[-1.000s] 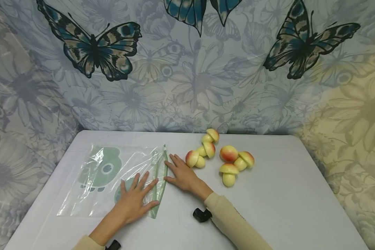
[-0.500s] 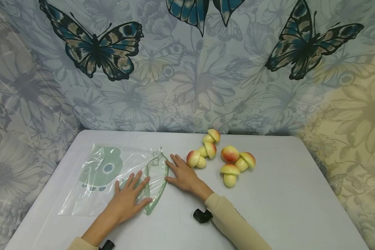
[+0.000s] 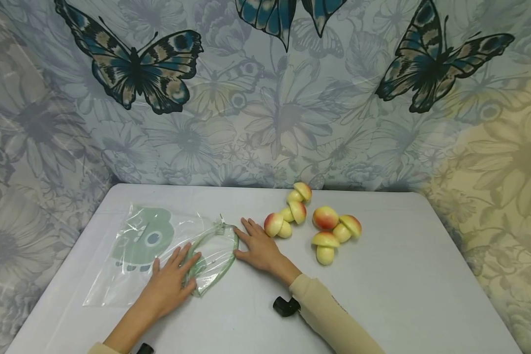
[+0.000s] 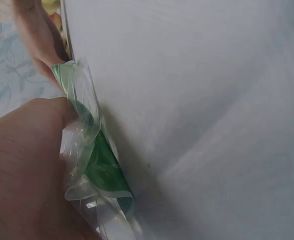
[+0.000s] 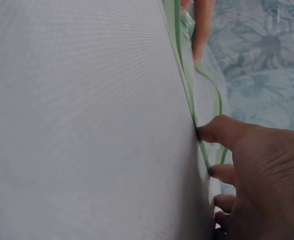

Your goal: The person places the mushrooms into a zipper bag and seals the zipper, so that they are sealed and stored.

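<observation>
A clear plastic zip bag (image 3: 102,280) with a green cartoon print and green-edged mouth lies flat on the left of the white table. My left hand (image 3: 167,284) rests on its upper layer with fingers spread, and the mouth gapes in a wide oval toward the right. In the left wrist view the green film (image 4: 104,162) bunches up beside that hand. My right hand (image 3: 263,248) touches the lower rim of the mouth with extended fingertips; the right wrist view shows the thumb and index finger on the green edge (image 5: 203,150). Just beyond it lie several yellow-and-red mushroom-shaped pieces (image 3: 325,238).
The white table (image 3: 402,275) ends at a patterned butterfly backdrop (image 3: 283,118) behind. A black wrist camera (image 3: 286,306) sits under the right forearm, and another (image 3: 145,349) shows at the left wrist.
My left hand has slid to the left, drawing the bag's upper layer with it. The bag's mouth has parted from a narrow strip to a wide oval. My right hand stays nearly still.
</observation>
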### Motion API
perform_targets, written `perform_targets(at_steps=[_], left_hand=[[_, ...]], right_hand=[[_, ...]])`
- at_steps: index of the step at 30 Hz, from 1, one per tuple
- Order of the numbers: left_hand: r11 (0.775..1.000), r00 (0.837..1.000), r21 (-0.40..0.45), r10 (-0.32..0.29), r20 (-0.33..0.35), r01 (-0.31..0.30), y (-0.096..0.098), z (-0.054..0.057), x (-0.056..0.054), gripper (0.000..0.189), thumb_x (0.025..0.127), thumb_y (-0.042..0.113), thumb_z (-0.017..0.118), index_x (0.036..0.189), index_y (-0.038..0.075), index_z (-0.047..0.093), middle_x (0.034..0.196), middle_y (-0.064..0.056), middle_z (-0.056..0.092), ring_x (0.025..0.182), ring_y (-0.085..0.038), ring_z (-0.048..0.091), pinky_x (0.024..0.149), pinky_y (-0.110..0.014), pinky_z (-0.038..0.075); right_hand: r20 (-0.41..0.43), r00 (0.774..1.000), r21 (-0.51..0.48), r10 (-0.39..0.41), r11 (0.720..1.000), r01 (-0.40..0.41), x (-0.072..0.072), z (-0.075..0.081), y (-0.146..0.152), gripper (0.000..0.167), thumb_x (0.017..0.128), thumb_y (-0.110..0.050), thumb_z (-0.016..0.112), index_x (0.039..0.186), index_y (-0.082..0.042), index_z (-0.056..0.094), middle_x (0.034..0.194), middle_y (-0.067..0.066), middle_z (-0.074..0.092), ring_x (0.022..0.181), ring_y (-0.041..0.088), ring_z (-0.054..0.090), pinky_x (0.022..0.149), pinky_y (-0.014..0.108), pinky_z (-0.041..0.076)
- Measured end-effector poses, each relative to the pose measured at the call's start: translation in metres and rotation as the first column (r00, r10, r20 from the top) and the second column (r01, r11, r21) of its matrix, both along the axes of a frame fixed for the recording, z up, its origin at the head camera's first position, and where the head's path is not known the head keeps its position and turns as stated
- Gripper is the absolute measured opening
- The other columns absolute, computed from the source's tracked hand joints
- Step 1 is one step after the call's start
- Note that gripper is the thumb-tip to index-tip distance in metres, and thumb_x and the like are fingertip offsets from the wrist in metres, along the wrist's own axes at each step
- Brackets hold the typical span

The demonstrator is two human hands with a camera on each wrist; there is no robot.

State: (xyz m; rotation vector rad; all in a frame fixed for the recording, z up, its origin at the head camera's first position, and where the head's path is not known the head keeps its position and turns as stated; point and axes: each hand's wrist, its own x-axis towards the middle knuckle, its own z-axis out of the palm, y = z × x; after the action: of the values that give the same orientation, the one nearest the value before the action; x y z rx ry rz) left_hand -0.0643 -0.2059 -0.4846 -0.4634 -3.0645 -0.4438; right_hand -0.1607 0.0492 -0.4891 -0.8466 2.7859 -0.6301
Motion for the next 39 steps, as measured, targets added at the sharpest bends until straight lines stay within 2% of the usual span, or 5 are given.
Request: perform_targets(at_steps=[9,18,27,34,39], left_hand=[[1.000,1.000,-0.017,0.009,-0.023,-0.010,0.004,0.001,0.000,0.073,0.092,0.048,0.063,0.142,-0.002,0.047,0.156,-0.017,0.033,0.140,-0.041,0.033,0.097,-0.080,0.022],[0.999,1.000,-0.039,0.024,0.003,-0.024,0.009,-0.002,0.000,0.099,0.082,0.069,0.061,0.144,-0.006,0.042,0.157,-0.018,0.030,0.142,-0.042,0.030,0.098,-0.081,0.018],[0.999,0.999,-0.026,0.036,0.020,-0.035,0.012,0.002,0.001,0.103,0.077,0.067,0.068,0.143,-0.009,0.042,0.156,-0.021,0.031,0.141,-0.045,0.029,0.096,-0.083,0.018],[0.999,0.998,-0.025,0.042,0.040,-0.041,0.013,0.004,0.001,0.104,0.076,0.066,0.069,0.143,-0.009,0.042,0.156,-0.022,0.029,0.141,-0.046,0.028,0.095,-0.083,0.017],[0.998,0.998,-0.026,0.057,0.036,-0.056,0.015,0.004,0.001,0.105,0.075,0.065,0.070,0.144,-0.009,0.040,0.156,-0.022,0.029,0.141,-0.046,0.029,0.095,-0.083,0.017]], right_hand=[[-0.015,1.000,-0.018,-0.007,1.000,0.007,0.001,0.000,-0.001,0.064,0.093,-0.037,0.060,0.148,-0.010,0.044,0.158,0.017,0.028,0.147,0.033,0.021,0.119,0.045,0.019],[-0.019,1.000,-0.004,-0.023,1.000,0.023,0.005,0.006,-0.006,0.062,0.094,-0.034,0.060,0.147,-0.008,0.045,0.157,0.020,0.030,0.147,0.035,0.022,0.118,0.045,0.020],[-0.038,0.999,0.015,-0.007,1.000,0.008,0.007,0.010,-0.006,0.057,0.097,-0.034,0.060,0.146,-0.009,0.047,0.155,0.019,0.034,0.145,0.037,0.026,0.117,0.045,0.025],[0.023,1.000,-0.075,0.010,0.997,-0.008,0.011,0.011,-0.004,0.053,0.097,-0.030,0.060,0.143,-0.006,0.050,0.155,0.019,0.034,0.145,0.036,0.026,0.114,0.048,0.030],[0.027,0.998,-0.122,0.048,0.992,-0.044,0.017,0.023,-0.003,0.052,0.098,-0.028,0.061,0.144,-0.008,0.048,0.156,0.016,0.033,0.146,0.034,0.025,0.113,0.046,0.032]])
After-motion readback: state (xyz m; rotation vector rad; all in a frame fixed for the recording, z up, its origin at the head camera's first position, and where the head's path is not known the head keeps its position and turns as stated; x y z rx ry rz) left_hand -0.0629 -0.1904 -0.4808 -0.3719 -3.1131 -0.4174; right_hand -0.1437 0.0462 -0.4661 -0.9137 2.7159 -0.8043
